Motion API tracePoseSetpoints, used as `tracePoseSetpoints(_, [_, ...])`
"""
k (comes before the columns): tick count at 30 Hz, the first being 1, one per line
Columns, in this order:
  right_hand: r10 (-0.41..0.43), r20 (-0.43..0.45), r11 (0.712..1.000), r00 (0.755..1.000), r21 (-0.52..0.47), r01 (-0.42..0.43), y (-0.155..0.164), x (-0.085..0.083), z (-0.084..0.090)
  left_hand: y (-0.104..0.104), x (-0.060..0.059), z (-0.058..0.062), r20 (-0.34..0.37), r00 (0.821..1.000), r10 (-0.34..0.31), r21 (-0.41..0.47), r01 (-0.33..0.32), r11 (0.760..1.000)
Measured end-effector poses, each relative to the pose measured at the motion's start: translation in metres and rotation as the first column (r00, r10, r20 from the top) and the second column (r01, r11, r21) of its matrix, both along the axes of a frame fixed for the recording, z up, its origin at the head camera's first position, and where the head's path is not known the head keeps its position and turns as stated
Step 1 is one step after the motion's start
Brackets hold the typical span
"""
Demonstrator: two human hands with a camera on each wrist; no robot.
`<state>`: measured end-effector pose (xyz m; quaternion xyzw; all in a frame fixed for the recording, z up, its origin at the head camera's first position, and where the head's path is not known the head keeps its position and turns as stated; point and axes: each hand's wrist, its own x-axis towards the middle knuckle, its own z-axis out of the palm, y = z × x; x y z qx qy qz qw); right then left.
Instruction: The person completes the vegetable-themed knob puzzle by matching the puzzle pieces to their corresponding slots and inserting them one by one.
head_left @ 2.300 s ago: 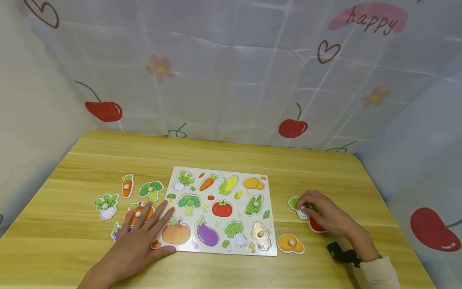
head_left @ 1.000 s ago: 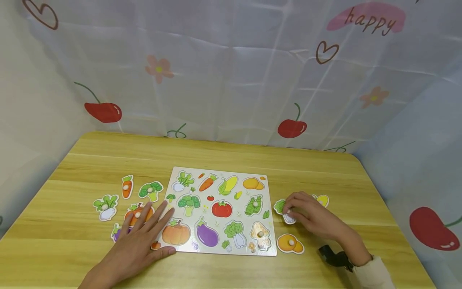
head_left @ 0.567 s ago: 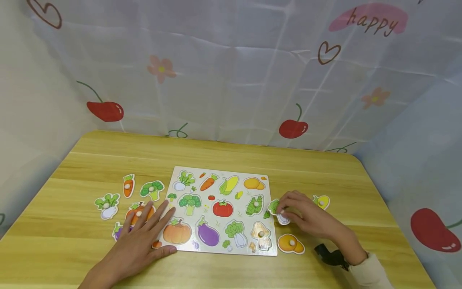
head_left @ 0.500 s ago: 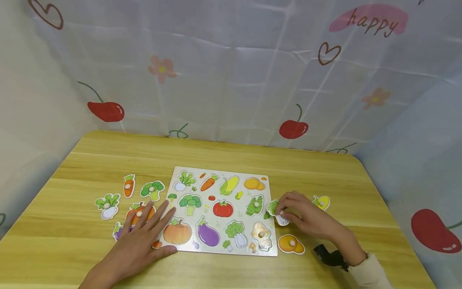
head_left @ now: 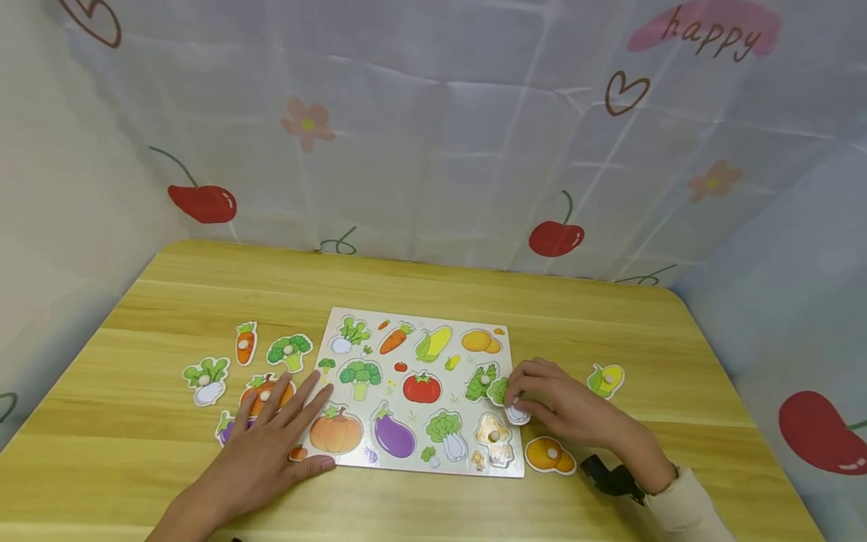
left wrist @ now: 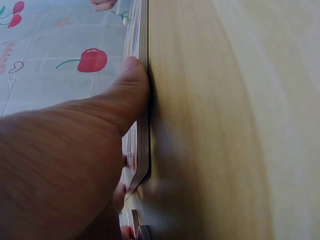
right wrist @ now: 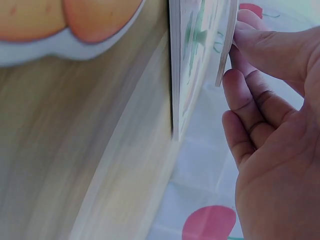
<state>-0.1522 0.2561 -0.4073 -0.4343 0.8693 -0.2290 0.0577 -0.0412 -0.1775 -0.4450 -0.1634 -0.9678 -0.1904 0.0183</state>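
Observation:
My right hand (head_left: 565, 403) pinches a bok choy puzzle piece (head_left: 497, 390), which overlaps the right edge of the puzzle board (head_left: 421, 458). In the right wrist view, this piece (right wrist: 229, 45) is seen edge-on between thumb and fingers, apart from the board's face. My left hand (head_left: 267, 448) lies with fingers spread at the board's left edge, partly covering the pumpkin piece (head_left: 252, 395) and eggplant piece (head_left: 225, 427). The left thumb (left wrist: 122, 95) rests along the board's front edge in the left wrist view. Asparagus (head_left: 479, 388) and mushroom (head_left: 489, 433) pieces with knobs sit in the board.
Left of the board lie carrot (head_left: 247, 352), broccoli (head_left: 284, 354) and turnip (head_left: 210, 390) pieces. On the right are a corn piece (head_left: 612, 379) and a round orange-yellow vegetable piece (head_left: 542, 454). A patterned curtain (head_left: 433, 150) hangs behind the table (head_left: 406, 500).
My right hand took hold of the bok choy piece right of the board and carried it left to the board's edge, uncovering the corn piece. My left hand stayed in place.

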Motion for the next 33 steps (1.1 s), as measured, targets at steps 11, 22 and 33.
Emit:
tracePoseSetpoints(11, [0.088,-0.032,0.996,0.996,0.002,-0.088,-0.019,0.006,0.005,0.000,0.000,0.001,0.000,1.000,-0.004,-0.006,0.004,1.000])
tracePoseSetpoints(22, [0.175,-0.040,0.985,0.984,0.007,-0.175,-0.038,0.008,0.005,0.000,0.000,0.000,0.007,1.000,-0.004,0.005,0.004,1.000])
tracePoseSetpoints(33, [0.197,-0.034,0.980,0.980,0.047,-0.196,-0.052,0.010,0.004,0.000,0.000,-0.001,0.002,1.000,-0.006,0.007,0.006,1.000])
